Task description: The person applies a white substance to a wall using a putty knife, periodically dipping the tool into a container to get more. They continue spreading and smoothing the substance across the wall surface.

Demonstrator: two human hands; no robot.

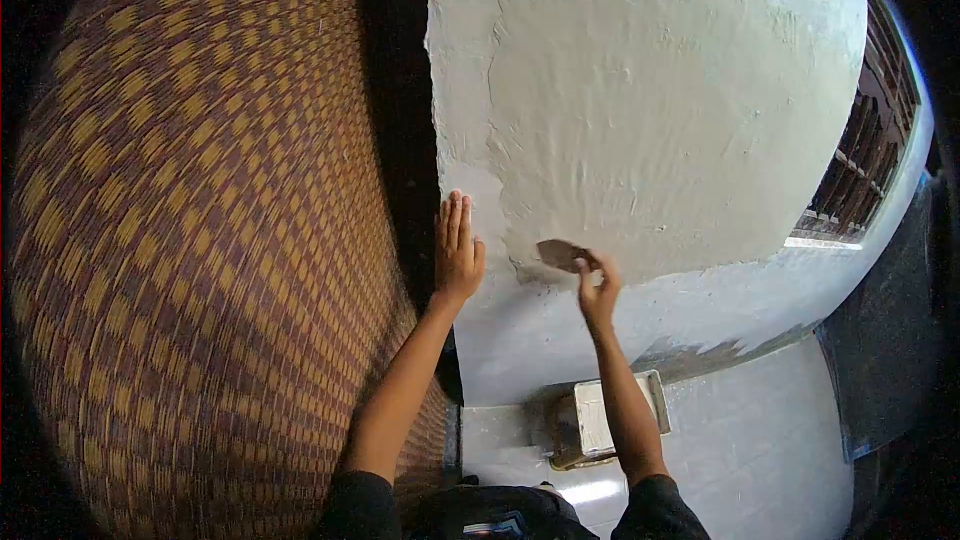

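Note:
My left hand [459, 258] lies against the ragged left edge of the wall [640, 120], its fingers stretched out and pointing up. Between the fingers of my right hand [598, 292] is a small trowel [560, 255] with a dark, pointed blade aimed left. The blade is at the lower left part of a wide patch of beige wet plaster [640, 170], though whether it touches the surface is hard to tell. Ridges and trowel marks run through the plaster. Below it the wall is pale and smoother.
A rectangular container [658, 400] with whitish material stands on the pale floor [750, 420], partly hidden by my right forearm. A woven brown and yellow mat panel [220, 200] rises at left, past a dark gap. At right are a barred window opening [870, 150] and a dark sheet [885, 330].

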